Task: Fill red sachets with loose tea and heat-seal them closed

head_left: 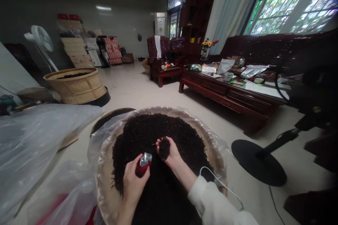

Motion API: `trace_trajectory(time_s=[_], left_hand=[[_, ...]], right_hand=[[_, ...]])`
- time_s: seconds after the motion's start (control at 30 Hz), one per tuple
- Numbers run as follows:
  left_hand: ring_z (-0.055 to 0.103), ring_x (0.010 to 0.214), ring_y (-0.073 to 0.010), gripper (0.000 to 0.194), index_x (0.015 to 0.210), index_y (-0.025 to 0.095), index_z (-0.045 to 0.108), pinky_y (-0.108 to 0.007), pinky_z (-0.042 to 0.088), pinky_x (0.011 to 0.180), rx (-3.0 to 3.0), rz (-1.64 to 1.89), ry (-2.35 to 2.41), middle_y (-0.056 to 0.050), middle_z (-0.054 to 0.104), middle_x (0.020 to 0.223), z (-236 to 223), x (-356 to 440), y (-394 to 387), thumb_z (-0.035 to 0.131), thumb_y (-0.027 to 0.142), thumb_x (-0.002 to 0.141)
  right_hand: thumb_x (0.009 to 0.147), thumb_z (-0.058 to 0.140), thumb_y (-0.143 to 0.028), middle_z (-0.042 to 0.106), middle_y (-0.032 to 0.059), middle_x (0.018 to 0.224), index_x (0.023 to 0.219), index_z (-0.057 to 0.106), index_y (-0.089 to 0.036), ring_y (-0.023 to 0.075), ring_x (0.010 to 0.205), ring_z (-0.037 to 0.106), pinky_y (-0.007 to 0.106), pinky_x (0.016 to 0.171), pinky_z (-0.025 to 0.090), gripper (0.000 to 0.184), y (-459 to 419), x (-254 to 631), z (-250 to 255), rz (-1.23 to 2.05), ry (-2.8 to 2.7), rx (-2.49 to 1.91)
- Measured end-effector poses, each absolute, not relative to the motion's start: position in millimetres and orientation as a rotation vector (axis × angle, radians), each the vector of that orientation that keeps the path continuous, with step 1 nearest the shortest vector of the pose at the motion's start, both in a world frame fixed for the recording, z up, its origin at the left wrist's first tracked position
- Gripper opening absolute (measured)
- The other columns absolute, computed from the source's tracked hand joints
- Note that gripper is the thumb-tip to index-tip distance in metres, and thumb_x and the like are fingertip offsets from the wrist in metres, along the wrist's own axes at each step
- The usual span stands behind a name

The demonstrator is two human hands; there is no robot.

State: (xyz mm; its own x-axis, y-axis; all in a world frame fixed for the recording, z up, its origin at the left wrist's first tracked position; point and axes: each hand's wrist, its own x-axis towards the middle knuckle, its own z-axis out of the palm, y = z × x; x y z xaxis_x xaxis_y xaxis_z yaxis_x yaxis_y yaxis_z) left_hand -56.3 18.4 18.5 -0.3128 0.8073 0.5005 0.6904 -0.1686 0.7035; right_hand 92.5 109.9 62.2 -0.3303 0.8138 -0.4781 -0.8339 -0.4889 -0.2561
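Note:
A large round basket point(101, 186) lined with clear plastic holds a broad heap of dark, twisted dried leaves point(161, 126) that look like tea. Over the heap, my left hand point(134, 177) grips a small red foil pouch point(144, 164), its silver end turned up. My right hand point(170, 153) is cupped palm up, fingers curled around a clump of the dark leaves point(164, 148). The two hands are a short way apart, the right one slightly farther forward. Whether the pouch has anything in it cannot be seen.
Clear plastic sheeting point(39, 130) lies at left, near a tall woven basket point(76, 86) of dark leaves. A black fan base point(258, 161) stands at right with a white cable point(224, 184) nearby. Beyond is a cluttered wooden table point(224, 95); stacked boxes point(76, 51) are at the back.

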Motion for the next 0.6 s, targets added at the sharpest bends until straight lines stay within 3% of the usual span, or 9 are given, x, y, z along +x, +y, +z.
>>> trace_trajectory(time_s=[0.37,0.6], left_hand=[[0.062,0.094,-0.0211,0.042,0.112,0.019,0.063,-0.035,0.055,0.086,1.862,1.471,1.927,-0.007,0.068,0.101,25,-36,26,0.063,0.029,0.072],[0.062,0.090,-0.0228,0.045,0.111,0.019,0.063,-0.038,0.055,0.084,1.714,1.425,1.979,-0.008,0.066,0.098,30,-32,28,0.065,0.030,0.067]], right_hand=[[0.085,0.050,-0.033,0.063,0.0006,0.063,0.072,0.054,-0.017,0.0129,0.057,0.060,0.024,0.057,0.051,0.021,101,76,107,1.778,-0.136,-0.588],[0.078,0.051,-0.050,0.065,0.0027,0.070,0.068,0.059,-0.017,0.0178,0.070,0.064,0.033,0.081,0.049,0.036,89,65,112,1.644,-0.540,-0.542]])
